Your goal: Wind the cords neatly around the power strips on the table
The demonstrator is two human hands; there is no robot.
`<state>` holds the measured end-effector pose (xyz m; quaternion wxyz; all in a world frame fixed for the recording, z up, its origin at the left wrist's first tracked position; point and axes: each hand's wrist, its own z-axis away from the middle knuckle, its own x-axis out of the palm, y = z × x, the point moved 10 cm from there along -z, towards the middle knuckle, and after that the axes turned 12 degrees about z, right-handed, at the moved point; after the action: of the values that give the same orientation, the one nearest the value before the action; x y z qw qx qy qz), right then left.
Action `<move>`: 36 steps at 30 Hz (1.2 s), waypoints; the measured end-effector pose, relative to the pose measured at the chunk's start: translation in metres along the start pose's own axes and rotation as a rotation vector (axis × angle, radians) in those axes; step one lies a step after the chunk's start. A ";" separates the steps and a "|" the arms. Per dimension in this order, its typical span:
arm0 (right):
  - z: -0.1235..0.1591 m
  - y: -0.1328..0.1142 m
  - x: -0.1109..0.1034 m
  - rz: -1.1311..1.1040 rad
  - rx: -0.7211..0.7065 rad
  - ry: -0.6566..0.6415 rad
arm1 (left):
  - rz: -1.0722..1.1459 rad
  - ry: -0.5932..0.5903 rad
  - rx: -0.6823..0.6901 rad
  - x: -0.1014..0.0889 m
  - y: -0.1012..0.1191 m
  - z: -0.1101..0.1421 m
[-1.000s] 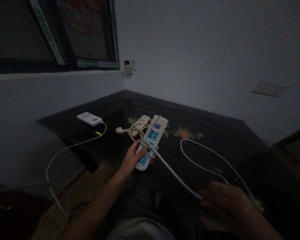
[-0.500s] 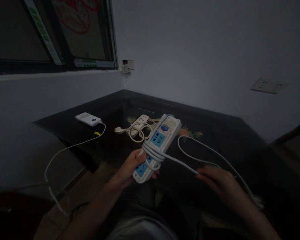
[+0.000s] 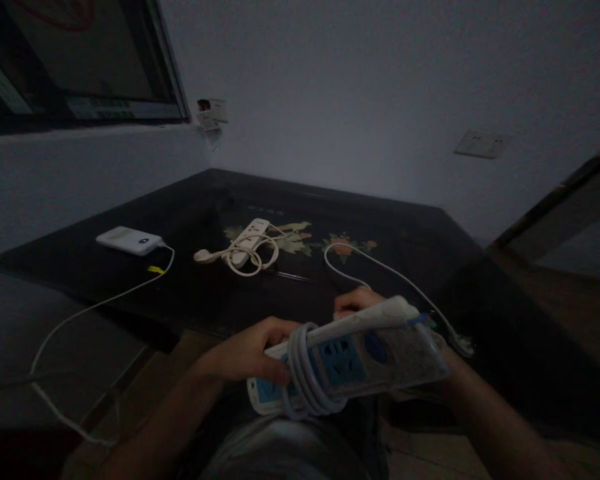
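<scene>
My left hand [image 3: 260,353] is closed around one end of a white power strip [image 3: 405,357] with blue sockets and a blue switch. The strip lies nearly level and tilted in front of my body. Several turns of its grey-white cord [image 3: 307,373] are wrapped around the strip beside my left thumb. Behind the strip, my right hand [image 3: 357,301] is partly hidden, its fingers curled around the cord. A loose loop of that cord runs over the dark table to a plug [image 3: 463,345] at the right.
On the dark table [image 3: 395,220] lies a smaller white power strip [image 3: 253,230] with its cord coiled over it. A white power bank [image 3: 130,241] with a cable [image 3: 87,310] hanging off the edge sits at the left. Wall sockets [image 3: 481,143] are beyond.
The strip has turned from steeply slanted to nearly level and come closer. My right hand has moved from the right to behind the strip with the cord. The view has shifted right.
</scene>
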<state>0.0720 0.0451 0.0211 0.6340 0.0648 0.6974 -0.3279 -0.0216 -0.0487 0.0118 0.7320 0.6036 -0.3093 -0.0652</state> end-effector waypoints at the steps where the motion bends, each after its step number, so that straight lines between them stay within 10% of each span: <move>1: -0.007 0.000 0.001 -0.013 -0.021 -0.056 | -0.067 -0.031 -0.039 0.002 -0.001 -0.001; 6: -0.044 -0.011 -0.018 0.160 -0.083 -0.171 | -0.593 -0.086 -0.111 0.007 0.001 -0.009; 11: -0.062 -0.032 -0.056 0.428 -0.086 -0.093 | -1.009 0.110 -0.091 -0.006 0.012 -0.016; 23: -0.052 -0.091 -0.076 0.690 -0.021 -0.015 | -1.187 0.306 -0.056 -0.029 0.013 -0.029; 36: -0.028 -0.100 -0.079 0.747 0.059 0.052 | -1.159 0.505 0.026 -0.054 0.021 -0.023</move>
<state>0.0122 0.0081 0.1311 0.6899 0.3413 0.6317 -0.0921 -0.0582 0.0015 0.0095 0.6207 0.6787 0.2494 -0.3030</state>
